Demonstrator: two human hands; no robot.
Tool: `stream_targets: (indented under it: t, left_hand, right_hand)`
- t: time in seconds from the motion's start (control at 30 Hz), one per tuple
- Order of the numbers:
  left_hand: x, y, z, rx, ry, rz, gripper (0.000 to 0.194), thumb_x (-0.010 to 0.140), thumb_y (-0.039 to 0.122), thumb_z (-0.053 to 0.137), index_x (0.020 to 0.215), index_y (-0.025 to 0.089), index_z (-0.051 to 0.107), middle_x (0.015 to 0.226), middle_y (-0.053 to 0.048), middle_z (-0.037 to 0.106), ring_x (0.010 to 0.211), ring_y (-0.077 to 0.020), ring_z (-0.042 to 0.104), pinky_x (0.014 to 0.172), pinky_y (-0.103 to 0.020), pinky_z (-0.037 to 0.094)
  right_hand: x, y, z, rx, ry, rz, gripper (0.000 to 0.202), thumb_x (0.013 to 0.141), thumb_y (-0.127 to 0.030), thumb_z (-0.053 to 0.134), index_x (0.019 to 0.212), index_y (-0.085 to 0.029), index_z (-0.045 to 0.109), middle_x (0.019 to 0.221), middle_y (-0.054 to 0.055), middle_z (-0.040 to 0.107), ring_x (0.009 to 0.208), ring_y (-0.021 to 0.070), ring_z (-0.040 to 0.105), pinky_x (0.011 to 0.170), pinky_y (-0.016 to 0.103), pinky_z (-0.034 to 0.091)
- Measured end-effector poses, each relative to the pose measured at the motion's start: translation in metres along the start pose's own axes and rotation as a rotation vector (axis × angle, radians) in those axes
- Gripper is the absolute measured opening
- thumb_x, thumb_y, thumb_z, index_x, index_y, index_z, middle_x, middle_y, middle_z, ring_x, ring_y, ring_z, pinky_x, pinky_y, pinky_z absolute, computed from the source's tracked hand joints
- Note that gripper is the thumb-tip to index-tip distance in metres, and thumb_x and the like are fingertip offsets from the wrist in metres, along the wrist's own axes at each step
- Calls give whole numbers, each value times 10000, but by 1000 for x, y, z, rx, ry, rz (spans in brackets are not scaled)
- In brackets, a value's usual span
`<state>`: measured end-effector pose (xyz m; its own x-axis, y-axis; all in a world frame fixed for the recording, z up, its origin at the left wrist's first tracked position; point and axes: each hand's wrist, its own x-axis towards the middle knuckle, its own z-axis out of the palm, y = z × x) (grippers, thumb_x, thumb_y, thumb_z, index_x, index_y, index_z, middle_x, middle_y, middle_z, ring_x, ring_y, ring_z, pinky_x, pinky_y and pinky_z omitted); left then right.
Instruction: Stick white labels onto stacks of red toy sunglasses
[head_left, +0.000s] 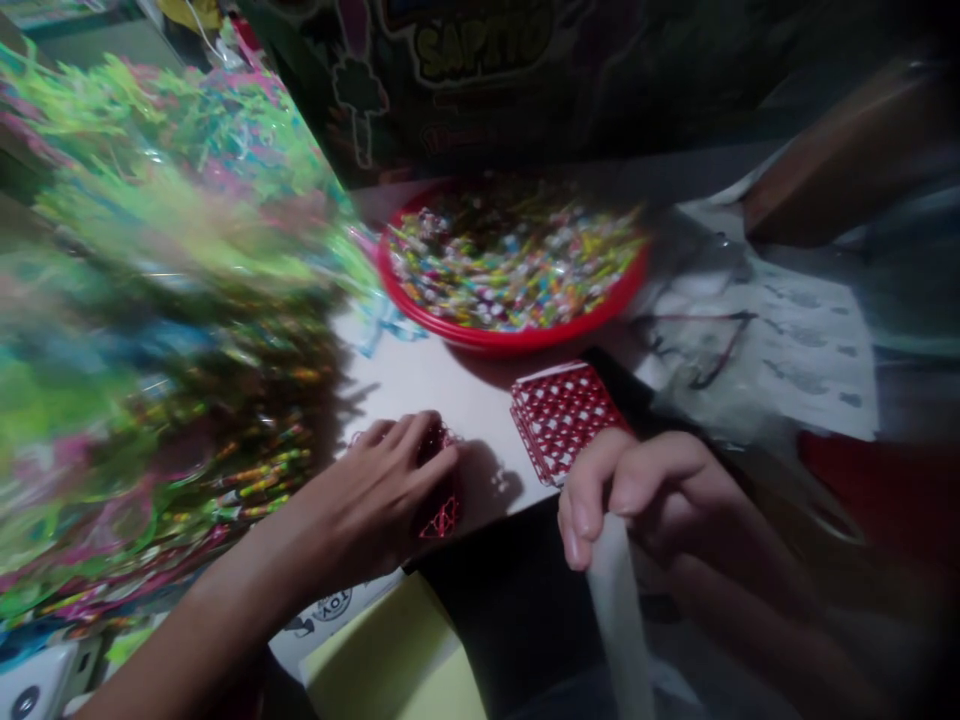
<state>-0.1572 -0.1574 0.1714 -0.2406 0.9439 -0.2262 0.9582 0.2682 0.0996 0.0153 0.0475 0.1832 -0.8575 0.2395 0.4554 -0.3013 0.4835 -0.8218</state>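
Observation:
My left hand [401,465] lies over a dark red piece with a lacy, wiry pattern [442,510] on the white tabletop, its fingers curled round it. Much of that piece is hidden under the palm. Between the thumb and fingers of my right hand [660,490] is a pale, flat strip [621,620] that hangs downward. Just beyond my right fingers sits a small squarish stack with a red-and-white lattice pattern [566,415]. What the stack is made of cannot be made out.
A red basin [517,340] full of small multicoloured pieces stands behind. Bright neon strands and beaded strings [187,300] heap up at left. A dark printed box [480,90] rises at the back. Printed sheets and clear plastic [802,340] lie right; yellow paper [397,660] is near me.

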Motion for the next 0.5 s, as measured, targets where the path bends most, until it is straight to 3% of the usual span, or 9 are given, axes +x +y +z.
stream_targets:
  t: [0.1, 0.2, 0.3, 0.37, 0.4, 0.47, 0.5]
  left_hand:
    - [0, -1, 1, -34, 27, 3, 669, 1031, 595, 666, 1515, 147, 552, 1511, -286, 591, 1272, -433, 692, 1049, -586, 587]
    - [-2, 0, 3, -71, 117, -32, 961, 988, 823, 559, 1626, 109, 476, 1653, -353, 499, 1456, -523, 594, 1140, -659, 548]
    - [-18, 3, 0, -94, 235, -59, 1083, 952, 852, 585, 1716, 113, 375, 1720, -355, 451, 1617, -553, 412, 1247, -740, 430]
    - [-40, 11, -3, -185, 292, -134, 938, 1027, 723, 613, 1766, 231, 310, 1783, -252, 426, 1651, -482, 398, 1272, -695, 436]
    - [-53, 18, -3, -270, 323, -207, 805, 1078, 621, 600, 1768, 329, 305, 1793, -169, 448, 1630, -422, 460, 1254, -634, 489]
    - [-75, 39, -1, -512, 441, -438, 568, 1119, 545, 548, 1675, 509, 436, 1673, -19, 630, 1480, -333, 655, 1135, -503, 617]
    - [-83, 52, 1, -661, 526, -541, 498, 1107, 620, 531, 1596, 526, 542, 1561, 9, 728, 1366, -317, 739, 1038, -441, 666]
  right_hand:
    - [-3, 2, -1, 498, -106, 243, 150, 1108, -445, 562, 1214, -345, 601, 1041, 46, 598, 894, 210, 694, 690, 272, 602]
    - [0, -2, -7, 516, -207, 348, 183, 1090, -485, 627, 1255, -405, 633, 1127, 37, 625, 966, 214, 671, 793, 281, 587]
    - [7, -3, -14, 470, -273, 345, 233, 1083, -438, 633, 1315, -432, 649, 1202, 32, 637, 1015, 207, 698, 865, 274, 595]
    - [12, -1, -18, 380, -318, 281, 274, 1076, -375, 630, 1341, -425, 679, 1225, 36, 675, 1050, 217, 739, 917, 290, 618]
    - [13, 0, -19, 295, -334, 239, 285, 1077, -337, 621, 1341, -409, 703, 1225, 46, 703, 1064, 229, 761, 932, 306, 634]
    - [15, 0, -19, 104, -360, 151, 326, 1086, -259, 575, 1332, -385, 748, 1205, 65, 759, 1072, 253, 798, 929, 332, 667]
    - [15, -2, -16, 24, -377, 99, 352, 1084, -233, 562, 1342, -379, 753, 1201, 71, 784, 1070, 259, 813, 925, 334, 679]
